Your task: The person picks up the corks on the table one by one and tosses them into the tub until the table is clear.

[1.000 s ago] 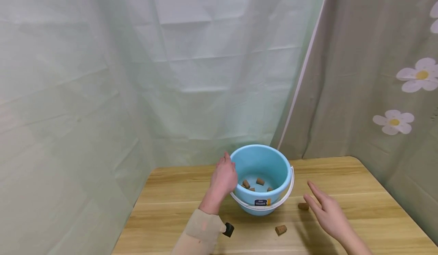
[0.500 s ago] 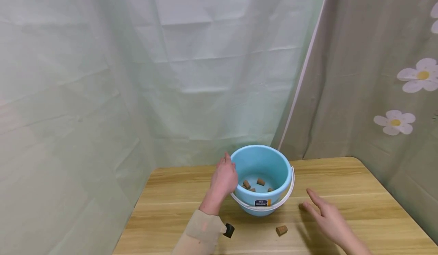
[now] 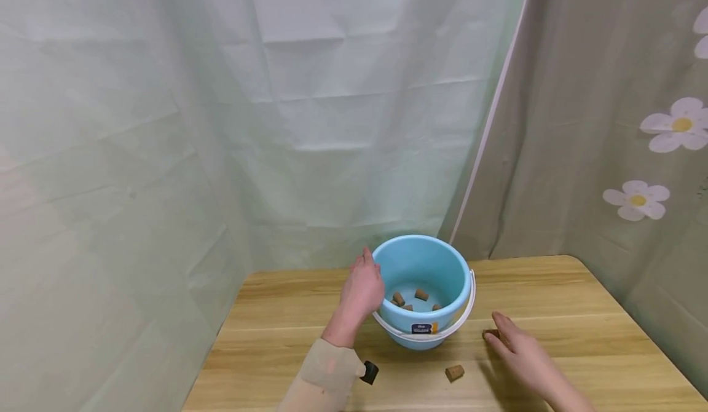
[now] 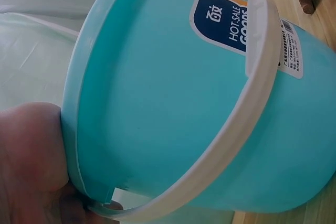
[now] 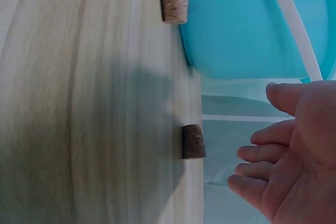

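A light blue bucket [image 3: 421, 264] with a white handle [image 3: 461, 320] stands upright on the wooden table. My left hand [image 3: 362, 286] grips its left rim; in the left wrist view the thumb side lies against the rim, while the other fingers are partly hidden. Several corks [image 3: 421, 294] lie inside the bucket. To its right, my right hand [image 3: 522, 353] hovers above a cork [image 5: 193, 141], partly covering it in the head view. The right wrist view shows its fingers spread loosely, apart from that cork. Another cork [image 3: 455, 372] lies in front of the bucket.
The wooden table [image 3: 276, 338] ends at a pale green curtain [image 3: 332, 154] behind and to the left. On the right hangs a grey-green curtain [image 3: 558, 154] with white flowers. A small black piece [image 3: 369, 372] sits at my left wrist.
My right hand has moved down toward the cork on the right, and now covers part of it. The left hand and the bucket have stayed in place.
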A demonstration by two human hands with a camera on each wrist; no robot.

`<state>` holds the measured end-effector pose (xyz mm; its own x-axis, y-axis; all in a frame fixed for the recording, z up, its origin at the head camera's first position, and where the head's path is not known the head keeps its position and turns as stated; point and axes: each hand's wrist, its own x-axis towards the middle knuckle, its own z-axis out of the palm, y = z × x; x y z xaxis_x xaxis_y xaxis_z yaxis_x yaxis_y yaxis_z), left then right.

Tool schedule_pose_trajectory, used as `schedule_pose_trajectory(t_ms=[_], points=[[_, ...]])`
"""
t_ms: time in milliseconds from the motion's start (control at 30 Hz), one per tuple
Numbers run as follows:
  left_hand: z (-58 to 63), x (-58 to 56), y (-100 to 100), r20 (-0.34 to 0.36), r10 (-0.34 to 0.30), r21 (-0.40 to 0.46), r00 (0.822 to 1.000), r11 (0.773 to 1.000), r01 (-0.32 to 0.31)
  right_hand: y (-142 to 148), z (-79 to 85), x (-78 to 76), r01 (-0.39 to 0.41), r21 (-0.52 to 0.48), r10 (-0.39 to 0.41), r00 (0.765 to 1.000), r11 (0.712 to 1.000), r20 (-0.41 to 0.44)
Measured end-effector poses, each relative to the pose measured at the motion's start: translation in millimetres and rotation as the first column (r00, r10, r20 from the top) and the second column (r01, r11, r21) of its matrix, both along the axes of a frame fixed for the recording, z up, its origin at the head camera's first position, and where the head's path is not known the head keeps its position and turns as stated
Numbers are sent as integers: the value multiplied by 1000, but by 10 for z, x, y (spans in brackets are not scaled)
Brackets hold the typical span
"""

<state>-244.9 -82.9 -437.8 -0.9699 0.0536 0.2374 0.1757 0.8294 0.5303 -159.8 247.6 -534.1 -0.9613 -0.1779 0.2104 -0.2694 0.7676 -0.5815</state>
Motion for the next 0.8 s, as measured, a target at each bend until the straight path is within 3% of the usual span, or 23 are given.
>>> schedule_pose_trajectory(t_ms=[800], points=[[14, 16, -8, 3, -2, -16, 1000, 1000, 2, -137, -44, -158, -56, 104, 48, 996, 993, 76]])
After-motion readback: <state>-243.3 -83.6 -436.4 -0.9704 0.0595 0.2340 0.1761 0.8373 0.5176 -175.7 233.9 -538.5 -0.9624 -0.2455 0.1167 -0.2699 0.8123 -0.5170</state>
